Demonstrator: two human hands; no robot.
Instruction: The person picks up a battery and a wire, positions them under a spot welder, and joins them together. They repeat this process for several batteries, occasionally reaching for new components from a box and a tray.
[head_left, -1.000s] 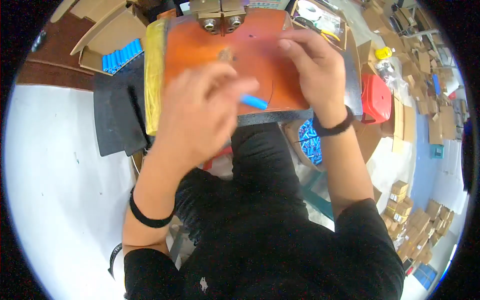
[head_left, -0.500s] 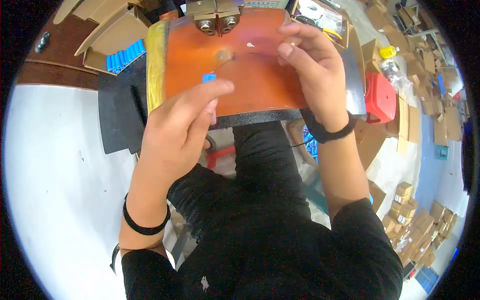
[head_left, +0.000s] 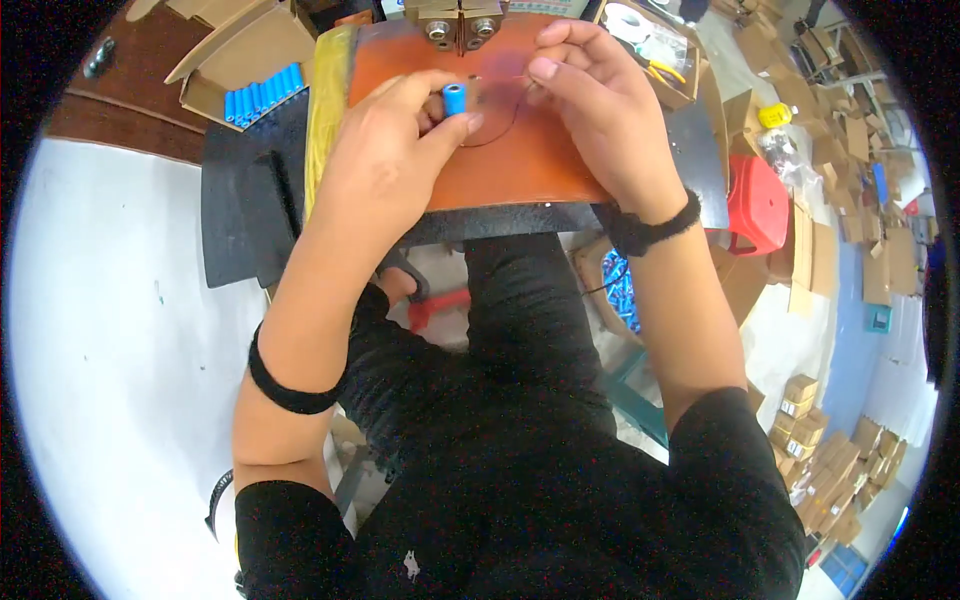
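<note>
My left hand (head_left: 385,150) is closed around a blue cylindrical battery cell (head_left: 455,100), its pale round end tilted up. The cell is over an orange-brown mat (head_left: 510,175). Across from it, my right hand (head_left: 610,105) pinches a thin dark wire (head_left: 517,112) between thumb and fingers. The wire curves down across the mat toward the left hand; where its other end goes is hard to make out. Just beyond both hands stands a metal clamp-like machine head (head_left: 460,32) with two bolts and narrow prongs.
A cardboard box (head_left: 225,75) with several blue cells (head_left: 262,95) stands at the left. A box with yellow-handled pliers (head_left: 665,72) and a white roll (head_left: 627,22) is at the right. Beside the table are a red stool (head_left: 757,205) and a container of blue pieces (head_left: 619,290).
My left hand has moved up and right, bringing the blue cell nearer the machine head. My right hand has shifted slightly up and left, and the wire now shows in a curve between the hands.
</note>
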